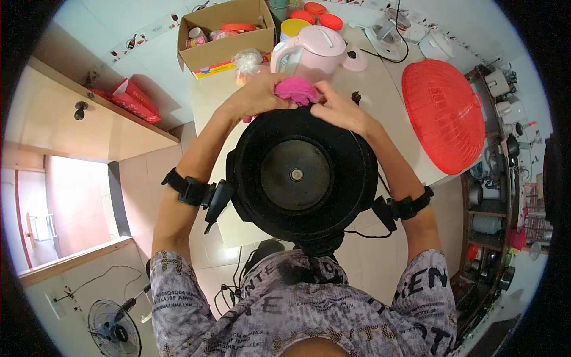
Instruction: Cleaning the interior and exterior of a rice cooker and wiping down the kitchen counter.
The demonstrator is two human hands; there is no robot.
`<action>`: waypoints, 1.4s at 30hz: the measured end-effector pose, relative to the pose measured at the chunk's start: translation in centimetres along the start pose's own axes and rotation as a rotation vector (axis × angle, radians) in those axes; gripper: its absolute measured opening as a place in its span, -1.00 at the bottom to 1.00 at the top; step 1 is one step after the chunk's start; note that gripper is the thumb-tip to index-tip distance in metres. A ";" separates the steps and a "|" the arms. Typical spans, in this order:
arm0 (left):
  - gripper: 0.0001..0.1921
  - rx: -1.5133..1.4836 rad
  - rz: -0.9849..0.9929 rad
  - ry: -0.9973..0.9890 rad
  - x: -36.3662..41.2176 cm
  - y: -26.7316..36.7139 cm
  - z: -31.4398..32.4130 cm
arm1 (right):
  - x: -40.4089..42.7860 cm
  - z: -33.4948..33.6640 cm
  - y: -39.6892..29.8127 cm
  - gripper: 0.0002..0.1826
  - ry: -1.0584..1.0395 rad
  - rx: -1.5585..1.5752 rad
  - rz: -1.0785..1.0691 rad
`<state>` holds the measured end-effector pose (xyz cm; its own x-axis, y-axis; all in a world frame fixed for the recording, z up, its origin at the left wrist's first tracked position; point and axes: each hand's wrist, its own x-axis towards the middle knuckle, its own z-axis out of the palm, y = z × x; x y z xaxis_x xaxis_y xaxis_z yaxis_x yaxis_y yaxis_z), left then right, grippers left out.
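Before me stands the black body of an electric cooker (pixel 352 178), tilted so I look straight into it. A round metal heating plate (pixel 276 192) with a small disc at its centre lies at the bottom. At its far rim, my left hand (pixel 261 91) holds a bunched pink cloth (pixel 296 90). My right hand (pixel 341 107) is at the cloth's right edge, thumb and forefinger on either side of it, close to the rim. The cooker partly hides the fingertips of both hands.
Behind my hands stand a pink electric kettle (pixel 319 49), a knotted plastic bag (pixel 247 62) and a cardboard box (pixel 227 51). A red mesh food cover (pixel 446 116) rests on the table's (pixel 379 89) right. Shelves (pixel 486 214) line the right; a fan (pixel 115 330) stands lower left.
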<state>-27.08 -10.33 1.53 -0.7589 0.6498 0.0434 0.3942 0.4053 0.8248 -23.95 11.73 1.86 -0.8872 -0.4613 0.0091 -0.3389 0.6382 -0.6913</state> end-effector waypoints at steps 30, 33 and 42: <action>-0.81 -0.064 -0.237 -0.015 -6.4 -1.0 -2.4 | -0.3 2.2 0.7 -0.35 -0.036 0.059 0.128; -0.80 -0.079 -0.305 0.027 -7.5 0.7 -2.6 | 0.4 1.9 1.1 -0.29 -0.095 -0.023 0.186; -0.81 0.034 -0.451 0.166 -12.8 2.1 0.0 | 0.7 1.9 1.1 -0.33 -0.139 0.004 0.162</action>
<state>-16.51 -17.81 2.72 -0.9294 0.2944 -0.2226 0.0216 0.6455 0.7635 -24.33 10.91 -0.25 -0.8780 -0.4340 -0.2020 -0.1942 0.7086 -0.6784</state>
